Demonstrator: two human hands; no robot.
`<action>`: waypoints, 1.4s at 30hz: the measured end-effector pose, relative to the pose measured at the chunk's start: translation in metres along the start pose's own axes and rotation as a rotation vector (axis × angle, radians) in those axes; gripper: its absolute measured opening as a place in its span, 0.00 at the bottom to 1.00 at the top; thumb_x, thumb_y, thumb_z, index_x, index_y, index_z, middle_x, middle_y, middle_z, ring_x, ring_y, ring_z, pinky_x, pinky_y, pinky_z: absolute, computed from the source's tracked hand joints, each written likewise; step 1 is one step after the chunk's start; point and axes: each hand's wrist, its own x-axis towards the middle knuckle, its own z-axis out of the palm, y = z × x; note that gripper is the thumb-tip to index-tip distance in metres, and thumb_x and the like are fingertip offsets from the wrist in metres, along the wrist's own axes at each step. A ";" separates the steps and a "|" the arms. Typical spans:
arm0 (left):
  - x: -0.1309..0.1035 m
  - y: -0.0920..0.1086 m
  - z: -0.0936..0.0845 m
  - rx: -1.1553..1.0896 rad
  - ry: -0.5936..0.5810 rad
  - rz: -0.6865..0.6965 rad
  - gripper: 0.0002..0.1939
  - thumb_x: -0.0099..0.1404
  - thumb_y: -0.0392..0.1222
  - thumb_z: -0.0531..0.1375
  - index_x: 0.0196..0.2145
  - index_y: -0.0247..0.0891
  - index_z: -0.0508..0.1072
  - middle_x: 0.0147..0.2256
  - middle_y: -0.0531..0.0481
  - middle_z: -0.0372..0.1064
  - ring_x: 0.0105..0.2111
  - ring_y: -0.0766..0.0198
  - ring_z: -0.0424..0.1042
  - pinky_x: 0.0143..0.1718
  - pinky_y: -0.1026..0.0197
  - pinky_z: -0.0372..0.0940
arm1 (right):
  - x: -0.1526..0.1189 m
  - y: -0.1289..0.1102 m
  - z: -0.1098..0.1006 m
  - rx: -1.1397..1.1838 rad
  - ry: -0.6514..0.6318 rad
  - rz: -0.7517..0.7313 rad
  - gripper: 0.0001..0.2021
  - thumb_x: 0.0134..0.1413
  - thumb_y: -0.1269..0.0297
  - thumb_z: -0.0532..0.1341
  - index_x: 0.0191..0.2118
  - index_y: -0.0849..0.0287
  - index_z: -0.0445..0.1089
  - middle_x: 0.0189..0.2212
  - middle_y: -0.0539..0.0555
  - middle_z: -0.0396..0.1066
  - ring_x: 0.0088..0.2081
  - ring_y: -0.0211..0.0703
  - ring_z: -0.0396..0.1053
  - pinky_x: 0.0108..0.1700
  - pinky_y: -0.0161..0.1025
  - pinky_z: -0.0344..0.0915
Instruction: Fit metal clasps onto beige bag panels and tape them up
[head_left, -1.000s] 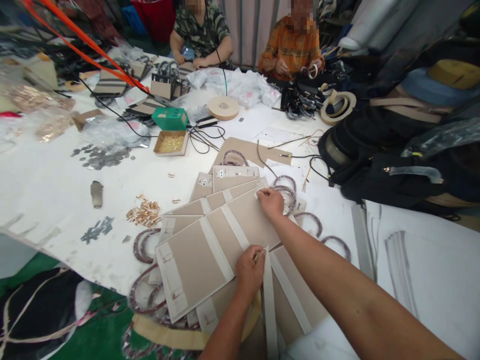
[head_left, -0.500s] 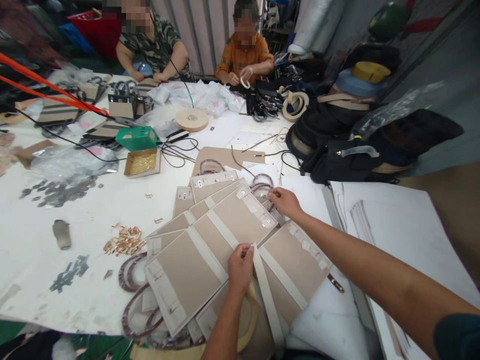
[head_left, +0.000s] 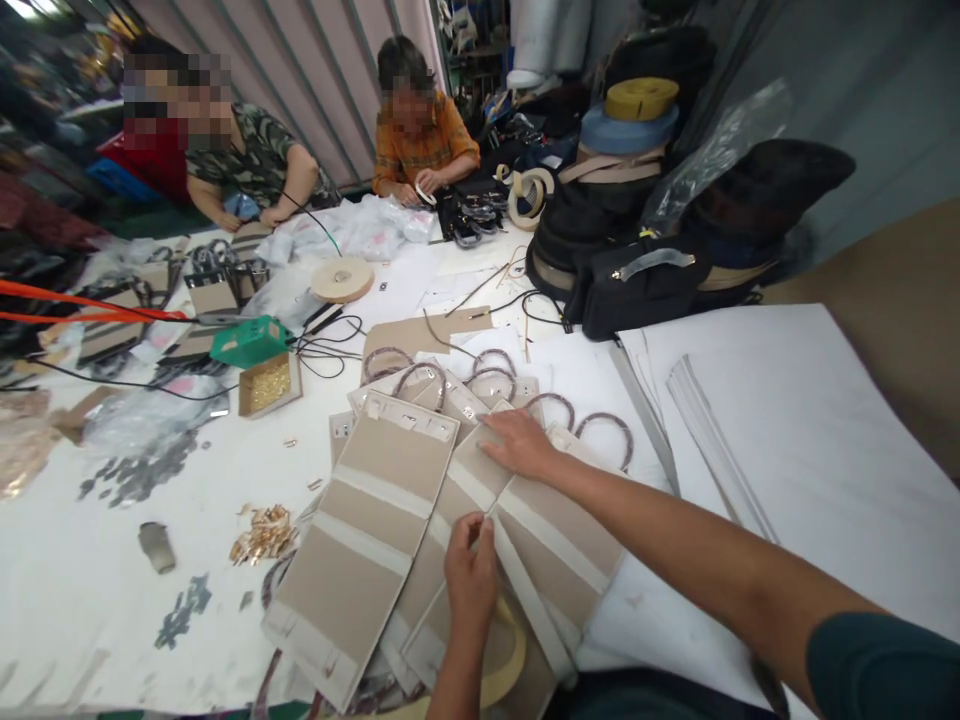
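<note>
My left hand [head_left: 471, 570] is closed in a pinch on the end of a pale strip of tape [head_left: 529, 600], which runs down toward the front edge. Just above it, my right hand [head_left: 519, 443] lies with fingers stretched out on a beige bag panel [head_left: 480, 465]. Several such panels with whitish bands across them overlap in a loose pile. The uppermost panel [head_left: 367, 545] lies tilted at the left of both hands. Dark red looped handles [head_left: 606, 418] stick out from the pile's edges. A yellowish tape loop [head_left: 514, 650] hangs beside my left wrist.
Left of the pile lie gold-coloured metal pieces [head_left: 262, 533], grey pieces [head_left: 184, 610] and a box of small gold parts [head_left: 270, 387]. A green box [head_left: 251, 342] and tape roll [head_left: 343, 279] stand farther back. Two people sit across the table. Black bags [head_left: 637, 275] are stacked at right.
The uppermost panel has shifted left and turned more upright. My right hand has gone from its far edge to lying flat on a panel beneath. My left hand keeps its pinch. The view has turned right.
</note>
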 end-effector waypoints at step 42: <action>-0.021 0.032 0.074 0.724 -0.399 0.359 0.13 0.75 0.42 0.51 0.36 0.43 0.74 0.35 0.45 0.74 0.35 0.57 0.74 0.36 0.59 0.66 | -0.103 0.029 -0.080 -0.082 -0.484 -0.223 0.08 0.57 0.67 0.60 0.28 0.54 0.75 0.29 0.52 0.76 0.32 0.44 0.70 0.38 0.40 0.58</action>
